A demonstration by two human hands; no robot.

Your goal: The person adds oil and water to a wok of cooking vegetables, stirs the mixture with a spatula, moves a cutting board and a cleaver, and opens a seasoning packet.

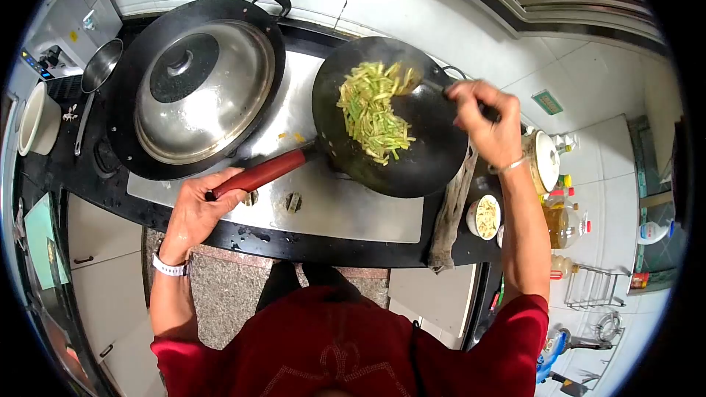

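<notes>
My left hand (204, 207) is closed round the red handle (266, 173) of a black wok (434, 140) on the stove. Pale green vegetable strips (373, 114) are heaped in the left part of this wok, with faint steam above them. Over the wok's right rim, my right hand (487, 119) grips the dark handle of a spatula (432, 86). The spatula's head lies at the upper right edge of the strips, blurred and partly covered by them.
Left of the wok sits a larger pan with a domed metal lid (235, 95). A grey cloth (452, 220) hangs over the counter edge. Nearby are a small bowl of chopped pieces (484, 217), oil bottles (562, 226), a lidded pot (543, 162) and a saucepan (101, 66).
</notes>
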